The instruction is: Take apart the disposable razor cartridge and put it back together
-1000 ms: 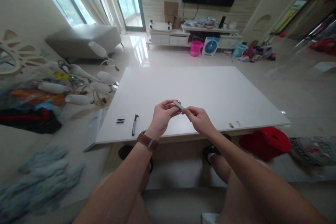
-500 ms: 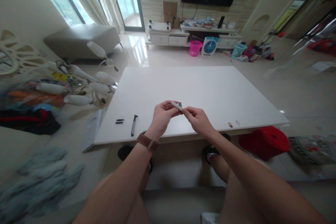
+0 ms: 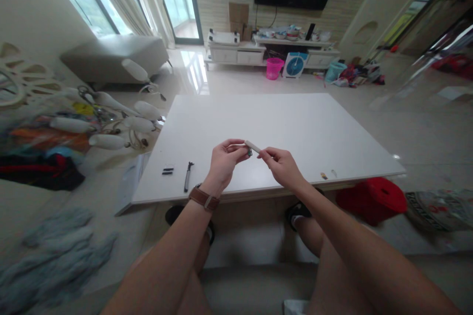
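Over the near part of the white table (image 3: 254, 115), my right hand (image 3: 281, 165) pinches one end of a slim whitish bar (image 3: 253, 146), which slants up to the left. My left hand (image 3: 223, 161) has its fingertips closed on a small dark-green piece (image 3: 250, 151), possibly a circuit board, just below the bar's upper end. Whether bar and green piece touch is unclear. Left of my hands lie a grey and black pen-like tool (image 3: 187, 177) with a bent tip and two short black pieces (image 3: 167, 171).
At the table's near right lie a small yellow-and-dark piece (image 3: 323, 175) and a clear piece (image 3: 334, 173). A red roll (image 3: 380, 199) stands on the floor beside the right corner. A lamp with white shades (image 3: 107, 141) is by the left edge.
My left hand has moved slightly left with the green piece. The whitish bar now extends from my right fingers, and the green piece shows below it rather than behind it.
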Demonstrator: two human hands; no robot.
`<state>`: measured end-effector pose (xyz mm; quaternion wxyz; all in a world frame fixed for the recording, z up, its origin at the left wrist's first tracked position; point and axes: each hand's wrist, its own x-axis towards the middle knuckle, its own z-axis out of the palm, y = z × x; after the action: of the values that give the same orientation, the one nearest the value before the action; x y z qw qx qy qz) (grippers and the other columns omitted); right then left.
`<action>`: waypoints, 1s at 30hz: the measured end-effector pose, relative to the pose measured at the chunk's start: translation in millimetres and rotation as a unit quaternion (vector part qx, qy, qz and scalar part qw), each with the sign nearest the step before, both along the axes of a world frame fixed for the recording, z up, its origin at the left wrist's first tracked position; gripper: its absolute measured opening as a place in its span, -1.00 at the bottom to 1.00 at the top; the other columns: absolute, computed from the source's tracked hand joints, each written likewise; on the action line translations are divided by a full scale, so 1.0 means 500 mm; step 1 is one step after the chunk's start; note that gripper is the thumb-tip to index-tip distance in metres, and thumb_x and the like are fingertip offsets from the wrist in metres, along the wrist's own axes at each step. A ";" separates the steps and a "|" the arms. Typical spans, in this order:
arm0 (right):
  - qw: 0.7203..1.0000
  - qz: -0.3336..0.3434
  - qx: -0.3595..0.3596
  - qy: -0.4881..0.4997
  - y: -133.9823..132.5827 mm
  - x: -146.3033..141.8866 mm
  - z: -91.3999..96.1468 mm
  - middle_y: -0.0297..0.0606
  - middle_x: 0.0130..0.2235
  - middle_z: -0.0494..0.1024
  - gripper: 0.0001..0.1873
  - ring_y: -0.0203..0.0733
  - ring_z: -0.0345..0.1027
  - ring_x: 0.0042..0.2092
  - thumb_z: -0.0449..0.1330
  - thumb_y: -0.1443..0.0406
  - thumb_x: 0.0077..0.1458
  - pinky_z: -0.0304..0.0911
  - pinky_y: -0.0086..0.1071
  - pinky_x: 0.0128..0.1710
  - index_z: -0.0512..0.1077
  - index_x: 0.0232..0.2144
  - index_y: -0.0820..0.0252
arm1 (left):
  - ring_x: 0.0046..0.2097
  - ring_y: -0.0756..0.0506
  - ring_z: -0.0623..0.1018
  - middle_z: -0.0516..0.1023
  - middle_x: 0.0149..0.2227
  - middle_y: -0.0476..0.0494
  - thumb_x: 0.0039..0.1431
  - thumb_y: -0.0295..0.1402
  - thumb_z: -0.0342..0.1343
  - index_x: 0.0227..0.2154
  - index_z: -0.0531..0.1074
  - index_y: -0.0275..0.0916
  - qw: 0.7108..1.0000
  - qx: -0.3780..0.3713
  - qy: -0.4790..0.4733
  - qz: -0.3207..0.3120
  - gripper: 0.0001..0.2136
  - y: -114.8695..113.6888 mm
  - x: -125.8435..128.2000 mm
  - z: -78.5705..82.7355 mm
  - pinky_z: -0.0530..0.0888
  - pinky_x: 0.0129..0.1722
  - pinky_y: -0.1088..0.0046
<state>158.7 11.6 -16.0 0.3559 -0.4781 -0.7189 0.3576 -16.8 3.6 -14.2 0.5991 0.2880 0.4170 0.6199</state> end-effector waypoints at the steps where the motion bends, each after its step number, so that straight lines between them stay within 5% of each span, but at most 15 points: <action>1: 1.000 -0.003 0.001 0.000 0.001 0.001 0.000 -0.40 -0.60 0.24 -0.58 -0.35 -0.01 -0.55 0.10 0.05 0.26 -0.09 -0.40 -0.51 0.57 -0.35 0.25 | -0.34 -0.04 0.60 0.62 -0.42 -0.14 -0.17 -0.49 0.38 -0.35 0.51 -0.34 1.000 -0.002 0.001 0.005 -0.74 0.000 -0.002 0.002 0.55 -0.13 0.27; 30: 1.000 -0.003 -0.009 -0.003 0.000 0.000 -0.014 -0.40 -0.61 0.23 -0.54 -0.34 -0.01 -0.55 0.10 0.01 0.25 -0.10 -0.40 -0.52 0.58 -0.34 0.26 | -0.32 -0.04 0.60 0.62 -0.42 -0.14 -0.14 -0.48 0.39 -0.34 0.46 -0.32 1.000 -0.002 0.013 0.015 -0.72 0.000 -0.012 0.004 0.54 -0.10 0.24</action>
<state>158.5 11.8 -23.1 0.3505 -0.4841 -0.7156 0.3614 -22.9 3.5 -12.2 0.5847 0.2888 0.4305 0.6241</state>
